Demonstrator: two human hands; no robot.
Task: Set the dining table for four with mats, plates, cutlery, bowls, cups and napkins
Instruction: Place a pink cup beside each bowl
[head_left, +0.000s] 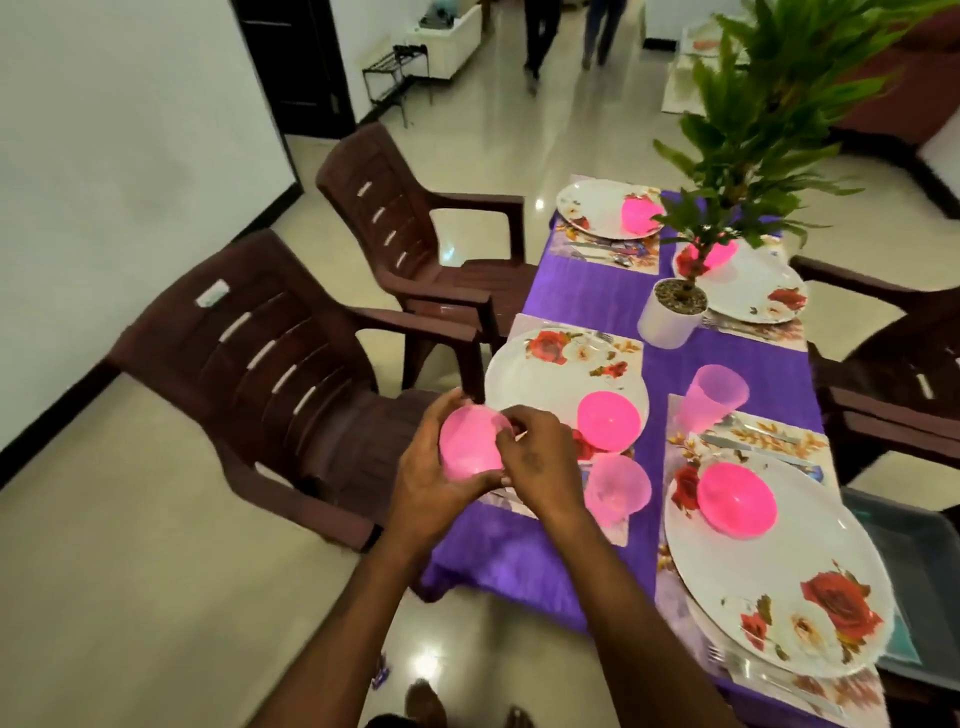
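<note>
Left hand (431, 483) cups pink cup (467, 449); right hand (540, 467) hides its rim.

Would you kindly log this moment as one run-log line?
stage: cups | left hand: holding pink cups | right hand: fingers at rim | two cups on table | bowls on four plates

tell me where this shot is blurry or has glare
Head view: wide-angle bending curves the near plate and the chairs; glare spots sit on the glossy floor; both hands and the pink cups they hold look slightly soft; the background is blurred.
</note>
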